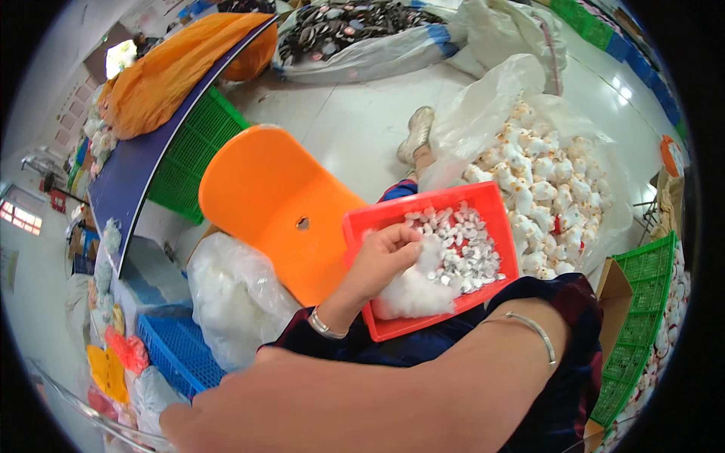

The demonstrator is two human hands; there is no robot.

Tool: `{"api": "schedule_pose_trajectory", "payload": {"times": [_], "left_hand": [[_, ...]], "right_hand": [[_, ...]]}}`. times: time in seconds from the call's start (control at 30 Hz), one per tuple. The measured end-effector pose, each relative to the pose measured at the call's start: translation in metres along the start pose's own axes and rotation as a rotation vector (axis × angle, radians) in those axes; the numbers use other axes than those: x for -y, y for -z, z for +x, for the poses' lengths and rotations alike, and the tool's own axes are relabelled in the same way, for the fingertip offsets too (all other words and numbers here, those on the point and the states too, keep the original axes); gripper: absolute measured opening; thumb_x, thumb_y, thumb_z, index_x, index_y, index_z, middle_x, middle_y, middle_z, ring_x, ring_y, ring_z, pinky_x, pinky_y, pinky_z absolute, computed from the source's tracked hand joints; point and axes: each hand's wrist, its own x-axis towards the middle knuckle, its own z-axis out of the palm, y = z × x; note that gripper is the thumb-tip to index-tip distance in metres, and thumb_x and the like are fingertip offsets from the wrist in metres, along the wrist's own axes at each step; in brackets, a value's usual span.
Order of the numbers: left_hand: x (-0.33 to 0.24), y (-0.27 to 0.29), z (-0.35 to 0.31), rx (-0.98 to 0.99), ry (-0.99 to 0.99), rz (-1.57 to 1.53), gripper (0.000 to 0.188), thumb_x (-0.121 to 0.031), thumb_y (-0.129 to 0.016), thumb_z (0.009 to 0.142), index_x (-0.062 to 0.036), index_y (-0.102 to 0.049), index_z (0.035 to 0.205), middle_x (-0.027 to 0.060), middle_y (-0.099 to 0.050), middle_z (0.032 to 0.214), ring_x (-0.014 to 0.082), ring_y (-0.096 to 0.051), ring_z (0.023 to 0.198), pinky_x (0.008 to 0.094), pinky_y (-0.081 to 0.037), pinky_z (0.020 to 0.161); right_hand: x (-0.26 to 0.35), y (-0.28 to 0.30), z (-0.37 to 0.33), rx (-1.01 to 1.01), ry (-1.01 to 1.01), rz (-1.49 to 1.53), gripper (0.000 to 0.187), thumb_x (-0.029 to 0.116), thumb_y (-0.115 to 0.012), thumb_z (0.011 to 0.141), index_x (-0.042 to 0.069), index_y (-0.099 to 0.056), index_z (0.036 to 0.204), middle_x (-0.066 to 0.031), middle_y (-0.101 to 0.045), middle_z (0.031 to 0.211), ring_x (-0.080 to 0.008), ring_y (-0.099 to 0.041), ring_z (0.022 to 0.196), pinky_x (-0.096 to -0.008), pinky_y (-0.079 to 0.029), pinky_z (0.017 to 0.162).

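Observation:
A red plastic tray [504, 226] rests on my lap, its far part filled with small silvery pieces [472, 249]. Fluffy white stuffing [415, 293] lies in the near left part. Over the stuffing, my left hand [384, 260] pinches a tuft of it between thumb and fingers; a silver bangle circles that wrist. My right hand [294, 400] is raised very close in front of me, stretching across to the left, large and blurred. Its fingers are not made out, so whatever they hold is hidden. Another bangle sits on that forearm.
An orange chair [264, 189] stands ahead left, beside a clear bag of white stuffing [230, 283] and a blue crate [177, 349]. White plush pieces [547, 189] fill an open bag at right, near a green crate [638, 332]. Dark pieces [355, 30] lie in a far sack.

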Motion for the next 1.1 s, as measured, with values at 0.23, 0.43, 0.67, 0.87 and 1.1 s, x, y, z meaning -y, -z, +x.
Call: {"api": "schedule_pose_trajectory", "payload": {"times": [0.23,0.43,0.67,0.87,1.1], "left_hand": [[-0.008,-0.006,-0.005,-0.001,0.057,-0.011,0.011,-0.012,-0.069,0.099,-0.0050,-0.068,0.107,-0.0059,-0.066,0.093,0.0007,-0.058,0.080,0.0184,-0.046,0.071],[-0.013,-0.009,-0.004,0.006,0.042,0.000,0.012,-0.013,-0.070,0.098,-0.0051,-0.069,0.106,-0.0055,-0.066,0.093,0.0009,-0.058,0.081,0.0194,-0.046,0.072],[-0.011,-0.010,-0.003,0.003,0.082,0.065,0.012,-0.014,-0.069,0.098,-0.0048,-0.068,0.106,-0.0061,-0.064,0.093,0.0012,-0.056,0.081,0.0197,-0.044,0.072],[-0.006,-0.010,0.002,0.003,0.110,0.038,0.012,-0.013,-0.069,0.098,-0.0054,-0.068,0.107,-0.0059,-0.065,0.093,0.0012,-0.056,0.080,0.0193,-0.045,0.071],[0.000,0.009,0.004,-0.065,-0.032,-0.027,0.008,-0.010,-0.066,0.098,-0.0042,-0.067,0.104,0.0004,-0.069,0.091,0.0068,-0.061,0.075,0.0211,-0.048,0.068]], "right_hand": [[0.010,0.007,-0.008,-0.059,0.011,-0.072,0.028,0.030,-0.063,0.089,0.005,-0.052,0.081,-0.0124,-0.061,0.073,-0.0306,-0.062,0.067,-0.0601,-0.043,0.048],[0.014,0.029,-0.003,0.181,-0.350,0.360,0.026,0.023,-0.071,0.083,0.003,-0.057,0.092,-0.0150,-0.062,0.073,-0.0385,-0.066,0.069,-0.0542,-0.049,0.064],[0.005,0.019,-0.029,-0.147,-0.190,0.454,0.030,0.021,-0.076,0.083,0.004,-0.059,0.101,-0.0128,-0.063,0.079,-0.0368,-0.066,0.080,-0.0445,-0.052,0.072],[-0.003,0.044,-0.035,-0.007,-0.215,0.482,0.027,0.026,-0.074,0.089,0.006,-0.061,0.103,-0.0135,-0.065,0.085,-0.0336,-0.067,0.082,-0.0434,-0.053,0.074],[-0.104,0.030,-0.118,-0.528,-0.814,0.703,0.028,0.031,-0.066,0.102,0.003,-0.067,0.101,-0.0040,-0.070,0.083,-0.0127,-0.067,0.080,-0.0263,-0.050,0.073]]}}
